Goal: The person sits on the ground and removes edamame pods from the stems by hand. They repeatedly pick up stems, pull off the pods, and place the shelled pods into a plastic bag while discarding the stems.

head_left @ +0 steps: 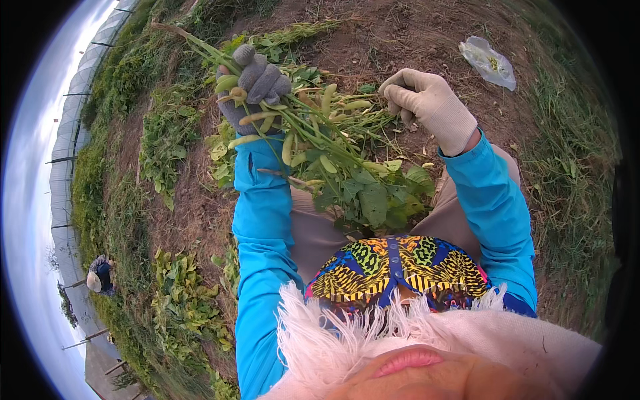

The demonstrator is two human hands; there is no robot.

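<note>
My left hand [255,90], in a grey knit glove, is closed around the stems of an uprooted bean plant. The plant's bare stem end [175,31] points to the upper left. Plump green and yellowish pods [287,147] hang from the stems, and the broad green leaves [372,200] lie over my lap. My right hand [425,102], in a beige glove, is raised to the right of the plant with its fingers curled in; whether something small is between its fingertips cannot be seen. More cut bean plants [367,117] lie on the soil behind the held one.
A clear plastic bag [487,62] with some green pods lies on the soil at the upper right. Rows of leafy plants [187,300] grow on the left, and tall grass [575,175] on the right. Far left, another person [101,275] is near a greenhouse [65,185].
</note>
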